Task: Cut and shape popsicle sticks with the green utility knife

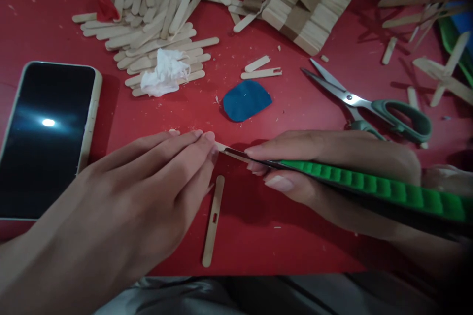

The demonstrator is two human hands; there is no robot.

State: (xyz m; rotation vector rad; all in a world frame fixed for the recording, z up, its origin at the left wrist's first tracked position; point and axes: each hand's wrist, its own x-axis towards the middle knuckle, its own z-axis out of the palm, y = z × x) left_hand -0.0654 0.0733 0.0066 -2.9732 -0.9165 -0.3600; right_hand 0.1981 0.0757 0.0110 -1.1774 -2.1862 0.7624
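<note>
My left hand [148, 182] lies flat on the red table [295, 236], fingers together, with its fingertips pressing down a small piece of wooden stick [220, 146]. My right hand [332, 167] grips a green-handled utility knife [369, 189], and its blade tip [236, 154] touches that stick piece next to my left fingertips. A popsicle stick with a small cut slot [213, 220] lies on the table just below my left fingers.
A phone [44, 138] lies at the left. A heap of popsicle sticks [148, 24] with crumpled tissue [164, 73] sits behind. A blue oval piece [246, 100], scissors [369, 106], cut stick bits [260, 70] and a glued stick panel [310, 10] lie further back.
</note>
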